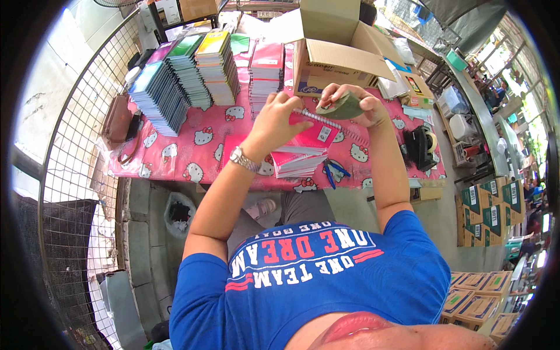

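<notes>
So your left hand (274, 119) is clamped on the near-left corner of a pink spiral notebook (318, 133), fingers curled over the top edge, thumb hidden underneath. Your right hand (361, 105) is pinching a grey-green cloth (339, 108) and pressing it right onto the wire spiral edge, so the left looks like it's just bracing the book so it doesn't slide around. The notebook's tilted up off a small stack of pink notebooks (297, 160) near the front edge of the table with the pink cartoon-cat cover (192, 146). Blue-handled scissors (335, 170) lie just right of that stack. Further back are taller notebook stacks (186, 76), an open cardboard box (332, 55) and a black tape dispenser (421, 146) off to the right.
</notes>
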Motion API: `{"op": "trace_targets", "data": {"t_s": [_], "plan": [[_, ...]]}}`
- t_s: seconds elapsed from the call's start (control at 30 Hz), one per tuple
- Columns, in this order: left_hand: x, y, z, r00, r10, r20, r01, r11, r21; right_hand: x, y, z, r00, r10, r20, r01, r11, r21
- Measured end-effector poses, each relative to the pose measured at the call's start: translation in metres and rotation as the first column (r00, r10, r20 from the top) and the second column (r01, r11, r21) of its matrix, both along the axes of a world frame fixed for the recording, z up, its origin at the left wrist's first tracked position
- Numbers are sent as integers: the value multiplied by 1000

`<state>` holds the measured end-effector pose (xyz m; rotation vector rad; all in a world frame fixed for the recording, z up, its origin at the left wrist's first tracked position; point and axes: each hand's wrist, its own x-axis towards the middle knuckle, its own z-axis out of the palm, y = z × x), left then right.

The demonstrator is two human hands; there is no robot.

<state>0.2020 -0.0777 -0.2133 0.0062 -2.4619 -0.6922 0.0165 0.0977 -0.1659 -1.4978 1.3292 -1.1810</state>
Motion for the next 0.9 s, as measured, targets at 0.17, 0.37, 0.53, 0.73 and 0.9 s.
{"op": "trace_targets", "data": {"t_s": [0.17, 0.37, 0.53, 0.73, 0.9], "plan": [[-4, -18, -4, 993, -110, 30, 105, 987, 118, 4, -16, -8, 967, 83, 240, -47, 988, -150], [-6, -24, -8, 981, -168, 93, 125, 927, 353, 4, -21, -4, 978, -99, -181, 114, 991, 76], [-6, -16, -4, 991, -104, 81, 68, 930, 361, -34, -5, -85, 883, -402, -244, 459, 848, 264], [-13, -11, -33, 997, 70, 15, -67, 846, 529, -6, 74, -265, 152, -434, -888, 893, 445, -65], [-3, -3, -30, 999, -10, 42, -30, 544, 839, 97, 98, -294, 190, -466, -864, 872, 485, -69]]}}
